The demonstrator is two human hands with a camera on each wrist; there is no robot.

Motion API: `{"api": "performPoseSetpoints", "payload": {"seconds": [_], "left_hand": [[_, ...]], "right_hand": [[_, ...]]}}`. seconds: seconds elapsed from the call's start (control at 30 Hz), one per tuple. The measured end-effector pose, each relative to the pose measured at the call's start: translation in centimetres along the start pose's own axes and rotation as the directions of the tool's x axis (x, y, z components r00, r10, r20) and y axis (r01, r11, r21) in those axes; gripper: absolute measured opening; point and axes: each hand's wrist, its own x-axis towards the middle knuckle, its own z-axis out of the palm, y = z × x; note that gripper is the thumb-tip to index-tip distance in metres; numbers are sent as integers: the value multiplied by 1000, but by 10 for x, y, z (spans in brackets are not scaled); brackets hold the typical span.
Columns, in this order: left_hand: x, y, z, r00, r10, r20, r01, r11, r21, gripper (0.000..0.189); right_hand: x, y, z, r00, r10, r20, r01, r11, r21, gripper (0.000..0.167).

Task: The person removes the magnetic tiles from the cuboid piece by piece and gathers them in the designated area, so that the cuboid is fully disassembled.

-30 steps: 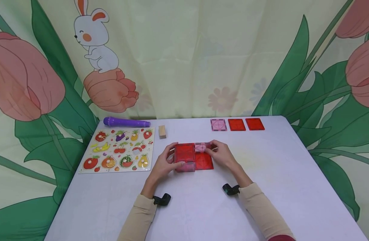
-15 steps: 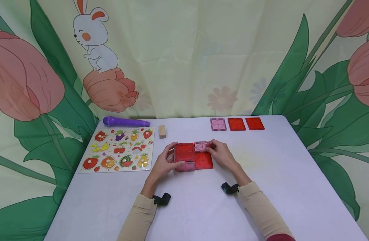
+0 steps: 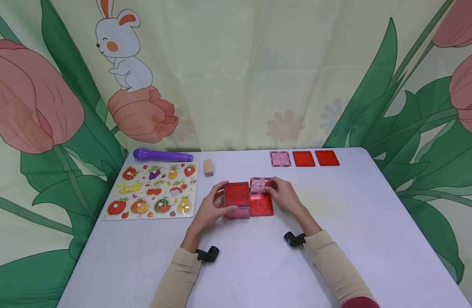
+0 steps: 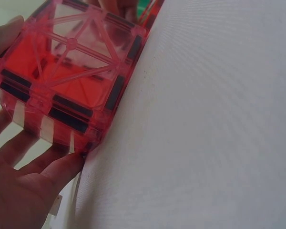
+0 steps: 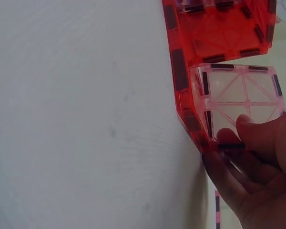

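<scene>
Pinching a pink tile (image 3: 257,185) upright — that's the right hand (image 3: 285,195) on it!
The tile stands at the far edge of a flat red tile (image 3: 261,206) on the worktop (image 3: 243,273); just beside, the left hand (image 3: 209,210) grips a red-topped box (image 3: 236,194) — fingers along its left side, thumb at the front.

Head view: high, set back, looks forward-down over table (image 3: 243,269) to curtain (image 3: 228,85). Left wrist view: rolled, close on left hand (image 4: 28,183), box (image 4: 71,62). Right wrist view: rolled, close on right hand (image 5: 269,183), pink tile (image 5: 243,98). Head shares both close-ups.
</scene>
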Motion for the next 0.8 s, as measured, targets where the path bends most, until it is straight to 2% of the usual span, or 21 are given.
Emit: {"api": "performPoseSetpoints", "payload": {"seconds": [0.3, 0.53, 0.8], "left_hand": [[-1, -1, 0, 1000, -5, 3, 5, 1000, -3, 85], [0, 0, 0, 1000, -6, 10, 6, 1000, -10, 83], [2, 0, 0, 999, -28, 15, 29, 1000, -11, 83]], "right_hand": [[4, 3, -6, 998, 62, 1, -62, 997, 53, 22], [7, 7, -15, 997, 82, 2, -82, 995, 59, 29], [10, 14, -26, 985, 170, 40, -174, 976, 128, 32]]}}
